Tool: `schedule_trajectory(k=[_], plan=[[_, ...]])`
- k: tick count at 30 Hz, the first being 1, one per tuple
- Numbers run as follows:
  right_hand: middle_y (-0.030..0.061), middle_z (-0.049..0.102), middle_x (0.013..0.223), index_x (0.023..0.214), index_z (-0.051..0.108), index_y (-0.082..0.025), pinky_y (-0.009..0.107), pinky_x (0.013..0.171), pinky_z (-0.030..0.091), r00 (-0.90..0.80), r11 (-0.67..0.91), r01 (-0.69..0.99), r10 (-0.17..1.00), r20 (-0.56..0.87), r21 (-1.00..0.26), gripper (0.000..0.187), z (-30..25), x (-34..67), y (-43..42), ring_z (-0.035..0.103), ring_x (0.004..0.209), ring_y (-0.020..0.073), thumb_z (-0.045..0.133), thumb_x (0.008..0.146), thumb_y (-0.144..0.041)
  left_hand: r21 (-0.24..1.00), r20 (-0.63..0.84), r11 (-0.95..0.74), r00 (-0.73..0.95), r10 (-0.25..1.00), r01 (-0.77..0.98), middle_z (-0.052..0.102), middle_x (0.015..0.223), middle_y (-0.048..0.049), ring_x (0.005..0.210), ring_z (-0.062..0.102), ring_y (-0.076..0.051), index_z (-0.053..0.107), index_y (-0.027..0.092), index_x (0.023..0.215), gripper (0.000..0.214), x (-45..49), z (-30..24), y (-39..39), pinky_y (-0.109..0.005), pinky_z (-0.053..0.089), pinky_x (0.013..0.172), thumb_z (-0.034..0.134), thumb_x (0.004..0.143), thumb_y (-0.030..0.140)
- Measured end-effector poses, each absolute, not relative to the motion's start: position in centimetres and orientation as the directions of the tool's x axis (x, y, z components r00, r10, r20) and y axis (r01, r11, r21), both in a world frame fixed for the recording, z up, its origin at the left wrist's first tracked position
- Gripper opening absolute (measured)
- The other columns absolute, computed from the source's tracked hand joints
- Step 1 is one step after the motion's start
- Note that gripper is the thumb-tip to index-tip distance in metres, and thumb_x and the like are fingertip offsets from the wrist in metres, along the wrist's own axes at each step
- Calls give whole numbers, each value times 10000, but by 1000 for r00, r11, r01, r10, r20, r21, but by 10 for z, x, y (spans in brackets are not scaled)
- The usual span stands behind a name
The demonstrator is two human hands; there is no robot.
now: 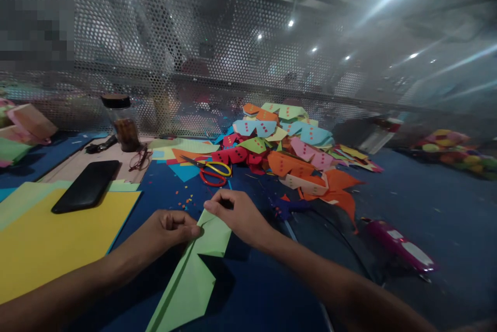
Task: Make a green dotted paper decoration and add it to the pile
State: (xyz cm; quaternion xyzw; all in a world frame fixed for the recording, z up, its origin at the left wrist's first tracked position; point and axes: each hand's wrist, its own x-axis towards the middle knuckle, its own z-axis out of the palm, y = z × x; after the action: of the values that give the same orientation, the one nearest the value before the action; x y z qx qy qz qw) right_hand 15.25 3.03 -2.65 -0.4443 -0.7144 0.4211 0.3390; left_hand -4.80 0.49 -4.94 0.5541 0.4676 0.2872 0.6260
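Note:
A light green sheet of folded paper [194, 285] slants up from the front of the blue table, with a notch cut in its right side. My left hand [171, 228] pinches its left edge between thumb and fingers. At the upper end, my right hand [236, 213] grips the corner, thumb and forefinger closed on it. Just beyond the hands lie scissors [213, 170] with one red and one yellow handle loop. Tiny paper bits [185, 197] are scattered between the scissors and my left hand.
Cut paper shapes [298, 161] in several colours are heaped at the back. On the left, a black phone [87, 187] rests on yellow paper [70, 239], near a jar [124, 125] and glasses [140, 158]. A magenta device [399, 246] and cable lie right.

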Motion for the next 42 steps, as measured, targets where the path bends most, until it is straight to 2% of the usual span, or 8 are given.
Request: schedule_trajectory(k=[13,26,33,42], plan=[[-21,569,655,694,605,-177,237,579,379,-359,243,335,926,115,-910,277,-27,154,32,484,609,109,637,884,-376,976,-216,200,460,861,84,477,610,46,584,329,-114,672,174,711,391,-53,-55,7,-273,243,585,727,799,551],[-14,578,661,690,611,-176,245,589,377,-363,281,366,921,142,-887,282,-27,155,31,502,624,120,630,888,-377,962,-256,187,417,872,199,399,571,68,563,261,-111,627,178,682,395,-50,-55,6,-280,198,559,755,707,551],[-16,617,696,754,678,-162,238,584,360,-420,272,373,902,100,-887,295,-27,157,31,511,646,121,649,886,-425,960,-243,155,413,878,233,412,587,56,575,273,-115,604,180,674,432,-50,-52,5,-281,210,565,723,715,593],[-27,585,665,699,657,-163,240,595,339,-407,299,416,906,119,-859,271,-27,155,32,483,644,115,636,877,-367,962,-233,139,446,864,233,400,593,56,579,265,-119,636,182,670,396,-51,-52,6,-285,216,571,706,760,561]])
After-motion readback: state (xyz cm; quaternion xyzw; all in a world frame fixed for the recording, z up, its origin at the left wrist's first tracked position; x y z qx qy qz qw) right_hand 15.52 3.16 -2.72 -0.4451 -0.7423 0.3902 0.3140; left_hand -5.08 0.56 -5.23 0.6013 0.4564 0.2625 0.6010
